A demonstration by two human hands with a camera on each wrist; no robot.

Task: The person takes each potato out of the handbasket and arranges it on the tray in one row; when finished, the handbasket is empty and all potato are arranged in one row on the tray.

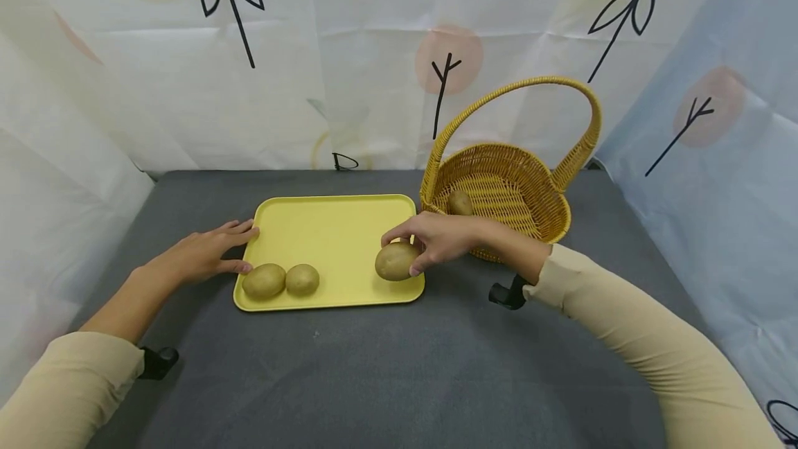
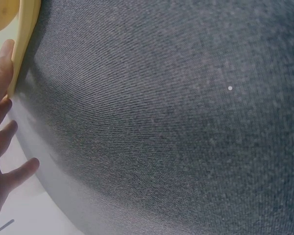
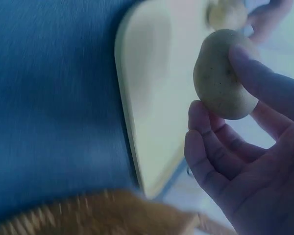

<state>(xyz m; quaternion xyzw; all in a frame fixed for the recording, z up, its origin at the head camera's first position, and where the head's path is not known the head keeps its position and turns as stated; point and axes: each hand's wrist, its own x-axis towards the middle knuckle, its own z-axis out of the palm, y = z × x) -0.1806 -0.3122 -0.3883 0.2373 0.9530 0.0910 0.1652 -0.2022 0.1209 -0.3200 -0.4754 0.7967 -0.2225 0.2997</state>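
Between its thumb and fingers, my right hand (image 1: 441, 235) holds a potato (image 1: 395, 262) over the right end of the yellow tray (image 1: 337, 227). The right wrist view shows this potato (image 3: 220, 78) pinched, with the tray's pale surface beyond it. At the tray's left edge rests my left hand (image 1: 208, 253), its fingers spread and its fingertips touching the rim. Two more potatoes lie side by side in the tray's front left corner, a larger potato (image 1: 264, 281) and a smaller potato (image 1: 302, 280). In the left wrist view the left hand (image 2: 1, 147) shows only partly, beside the rim.
Behind my right forearm stands a yellow wicker basket (image 1: 517, 186) with a tall arched handle (image 1: 536, 82). One potato (image 1: 460, 203) sits inside it at the left; the forearm hides part of its front. A dark grey cloth (image 1: 374, 373) covers the table, with patterned curtains (image 1: 374, 54) around it.
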